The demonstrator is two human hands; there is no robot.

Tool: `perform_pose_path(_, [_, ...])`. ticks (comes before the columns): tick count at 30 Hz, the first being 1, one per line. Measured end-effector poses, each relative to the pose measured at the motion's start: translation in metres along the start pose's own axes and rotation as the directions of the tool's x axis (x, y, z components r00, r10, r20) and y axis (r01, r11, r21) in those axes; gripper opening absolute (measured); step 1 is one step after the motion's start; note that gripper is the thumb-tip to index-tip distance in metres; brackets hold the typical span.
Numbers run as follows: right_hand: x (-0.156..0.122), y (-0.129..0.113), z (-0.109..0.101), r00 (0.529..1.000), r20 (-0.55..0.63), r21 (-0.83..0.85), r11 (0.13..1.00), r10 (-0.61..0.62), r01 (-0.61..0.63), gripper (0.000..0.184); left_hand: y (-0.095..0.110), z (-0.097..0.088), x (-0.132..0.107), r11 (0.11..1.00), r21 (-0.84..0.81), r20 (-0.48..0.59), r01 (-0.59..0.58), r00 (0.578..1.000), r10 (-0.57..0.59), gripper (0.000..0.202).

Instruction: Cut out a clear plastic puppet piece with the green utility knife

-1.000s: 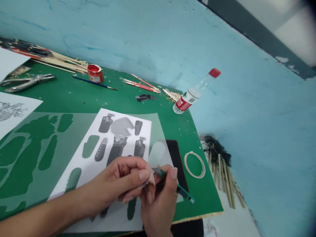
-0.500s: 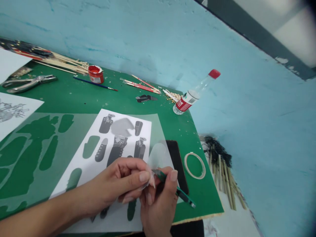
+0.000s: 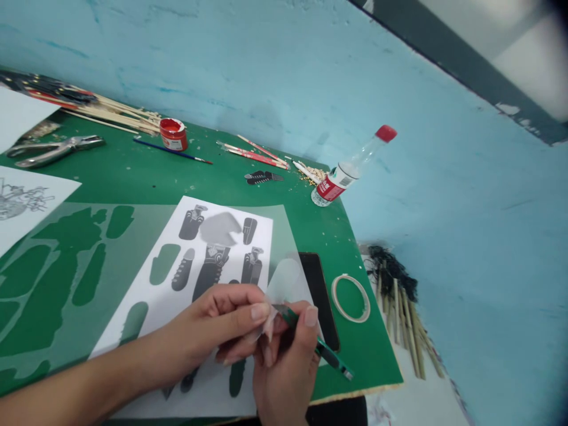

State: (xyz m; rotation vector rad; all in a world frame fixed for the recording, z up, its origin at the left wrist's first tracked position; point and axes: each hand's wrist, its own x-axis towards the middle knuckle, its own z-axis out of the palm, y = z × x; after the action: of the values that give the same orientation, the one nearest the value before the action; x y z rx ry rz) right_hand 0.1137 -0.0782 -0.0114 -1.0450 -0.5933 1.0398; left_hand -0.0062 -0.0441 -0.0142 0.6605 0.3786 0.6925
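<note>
The left hand [image 3: 228, 320] is bare, with slim fingers, creased knuckles and a broad thumb that ends in a short, rounded thumbnail [image 3: 258, 312]. Behind this hand, a slender bare forearm [image 3: 102, 374] widens gently away from the narrow wrist, its surface looking smooth. The right hand [image 3: 286, 362] is bare too, its thumb tipped by a wide, neatly rounded nail [image 3: 312, 316]; the frame's bottom edge cuts off what lies below it.
</note>
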Motion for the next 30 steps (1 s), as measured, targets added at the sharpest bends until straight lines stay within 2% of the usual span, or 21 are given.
perform_pose_path(6, [-0.0001, -0.0022, 0.0000, 0.999, 0.041, 0.006, 1.000, 0.007, -0.007, 0.072, 0.0026, 0.0015, -0.0023, 0.999, 0.023, 0.004, 0.024, 1.000, -0.024, 0.046])
perform_pose_path(20, [-0.0003, -0.0009, -0.0025, 1.000, -0.006, -0.068, 0.997, -0.021, 0.021, 0.074, 0.0009, -0.0003, -0.0013, 0.999, 0.044, -0.013, 0.031, 0.999, -0.031, 0.047])
perform_pose_path(30, [-0.0020, 0.0035, -0.0054, 0.999, 0.024, -0.083, 0.996, -0.025, 0.027, 0.075, 0.0027, 0.0019, -0.0038, 0.998, 0.056, -0.035, 0.041, 0.999, -0.039, 0.053])
